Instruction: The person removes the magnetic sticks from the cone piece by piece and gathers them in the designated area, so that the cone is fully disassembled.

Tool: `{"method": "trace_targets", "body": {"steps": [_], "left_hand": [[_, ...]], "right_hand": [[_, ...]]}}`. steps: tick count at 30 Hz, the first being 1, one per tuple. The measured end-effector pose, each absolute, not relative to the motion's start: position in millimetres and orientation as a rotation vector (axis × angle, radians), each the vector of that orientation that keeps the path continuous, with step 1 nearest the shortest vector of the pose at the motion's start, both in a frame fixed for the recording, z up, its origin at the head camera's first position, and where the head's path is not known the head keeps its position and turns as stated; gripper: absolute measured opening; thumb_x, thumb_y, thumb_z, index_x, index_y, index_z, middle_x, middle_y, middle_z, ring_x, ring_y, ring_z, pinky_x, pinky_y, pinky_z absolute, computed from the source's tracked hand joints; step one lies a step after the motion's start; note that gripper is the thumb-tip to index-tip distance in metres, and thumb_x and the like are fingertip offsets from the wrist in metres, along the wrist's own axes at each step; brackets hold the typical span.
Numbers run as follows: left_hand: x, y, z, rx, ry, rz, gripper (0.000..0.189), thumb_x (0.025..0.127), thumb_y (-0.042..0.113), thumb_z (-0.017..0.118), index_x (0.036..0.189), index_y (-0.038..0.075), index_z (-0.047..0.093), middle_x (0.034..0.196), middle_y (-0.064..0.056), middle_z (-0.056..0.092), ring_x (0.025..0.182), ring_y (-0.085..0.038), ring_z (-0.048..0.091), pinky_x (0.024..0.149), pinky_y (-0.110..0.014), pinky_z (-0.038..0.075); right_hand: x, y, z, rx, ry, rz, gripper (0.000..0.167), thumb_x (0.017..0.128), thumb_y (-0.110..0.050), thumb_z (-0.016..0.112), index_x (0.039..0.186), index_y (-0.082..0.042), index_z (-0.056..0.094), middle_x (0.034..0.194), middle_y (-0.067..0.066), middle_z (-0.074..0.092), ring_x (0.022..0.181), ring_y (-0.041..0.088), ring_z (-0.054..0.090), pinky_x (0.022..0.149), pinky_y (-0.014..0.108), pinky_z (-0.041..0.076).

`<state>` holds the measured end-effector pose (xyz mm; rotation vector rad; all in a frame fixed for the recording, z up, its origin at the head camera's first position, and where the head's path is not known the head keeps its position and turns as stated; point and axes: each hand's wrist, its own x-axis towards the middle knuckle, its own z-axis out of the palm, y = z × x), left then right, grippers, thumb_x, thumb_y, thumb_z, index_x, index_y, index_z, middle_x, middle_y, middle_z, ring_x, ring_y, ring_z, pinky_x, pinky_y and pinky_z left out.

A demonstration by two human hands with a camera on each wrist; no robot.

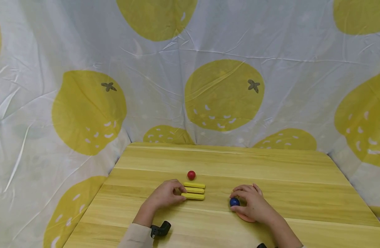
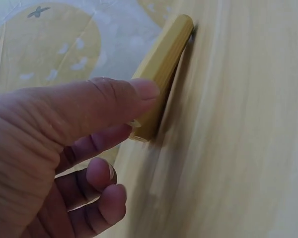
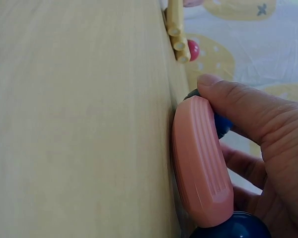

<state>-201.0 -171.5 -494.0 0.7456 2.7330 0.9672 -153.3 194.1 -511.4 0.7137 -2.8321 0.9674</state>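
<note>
Three yellow rods (image 1: 194,190) lie side by side on the table, parallel and close together. At their left ends my left hand (image 1: 165,194) pinches with thumb and index finger; in the left wrist view the thumb rests along the side of the nearest yellow rod (image 2: 161,74), and the other fingers are loosely curled. Farther right, my right hand (image 1: 253,205) grips a blue ball (image 1: 234,202) between thumb and fingers. Partly under that hand is a curved pink bar (image 3: 201,158) with grooves. A second blue ball (image 3: 233,227) shows at the bar's lower end in the right wrist view.
Just behind the rods sits a red ball (image 1: 191,175). The wooden table (image 1: 239,162) has a back edge against a hanging cloth (image 1: 159,82) printed with yellow fruit. A black wrist device (image 1: 161,229) is strapped by my left sleeve.
</note>
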Motion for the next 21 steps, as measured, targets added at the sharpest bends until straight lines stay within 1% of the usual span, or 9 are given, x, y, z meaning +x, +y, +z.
{"method": "trace_targets", "body": {"steps": [5, 9, 17, 19, 21], "left_hand": [[-201.9, -171.7, -496.7, 0.797, 2.736, 0.977, 0.017, 0.086, 0.021, 0.083, 0.097, 0.012, 0.075, 0.094, 0.001, 0.066, 0.079, -0.007, 0.056, 0.071, -0.024, 0.049], [-202.7, -171.9, -499.8, 0.808, 2.737, 0.99, 0.016, 0.087, 0.02, 0.083, 0.098, 0.012, 0.074, 0.094, 0.002, 0.065, 0.081, -0.007, 0.056, 0.071, -0.024, 0.049], [-204.4, -173.5, -502.1, 0.7, 2.736, 1.029, 0.013, 0.088, 0.019, 0.081, 0.098, 0.017, 0.074, 0.094, 0.006, 0.064, 0.081, -0.007, 0.056, 0.071, -0.024, 0.048], [-204.8, -173.5, -501.8, 0.689, 2.735, 1.037, 0.012, 0.088, 0.018, 0.081, 0.098, 0.017, 0.073, 0.094, 0.007, 0.064, 0.081, -0.007, 0.056, 0.071, -0.023, 0.048], [-205.1, -173.4, -501.7, 0.686, 2.737, 1.038, 0.012, 0.088, 0.018, 0.081, 0.097, 0.017, 0.073, 0.094, 0.007, 0.064, 0.081, -0.006, 0.056, 0.071, -0.023, 0.049]], "right_hand": [[-153.1, 193.7, -510.3, 0.698, -2.839, 0.972, 0.026, 0.081, -0.03, 0.087, 0.104, -0.027, 0.075, 0.124, 0.003, 0.068, 0.125, 0.035, 0.055, 0.11, 0.073, 0.015], [-153.3, 192.7, -510.3, 0.685, -2.848, 0.965, 0.027, 0.081, -0.031, 0.087, 0.104, -0.028, 0.075, 0.125, 0.002, 0.068, 0.125, 0.034, 0.055, 0.111, 0.072, 0.015], [-152.1, 184.1, -509.7, 0.694, -2.825, 0.882, 0.028, 0.082, -0.034, 0.086, 0.106, -0.025, 0.075, 0.122, 0.003, 0.069, 0.121, 0.032, 0.058, 0.108, 0.076, 0.021], [-151.4, 182.1, -508.8, 0.674, -2.838, 0.89, 0.03, 0.082, -0.035, 0.086, 0.108, -0.023, 0.075, 0.123, 0.002, 0.069, 0.122, 0.032, 0.058, 0.108, 0.075, 0.02], [-150.6, 180.8, -507.7, 0.656, -2.84, 0.905, 0.032, 0.083, -0.037, 0.084, 0.11, -0.023, 0.074, 0.122, -0.001, 0.068, 0.122, 0.031, 0.058, 0.109, 0.074, 0.023]]}}
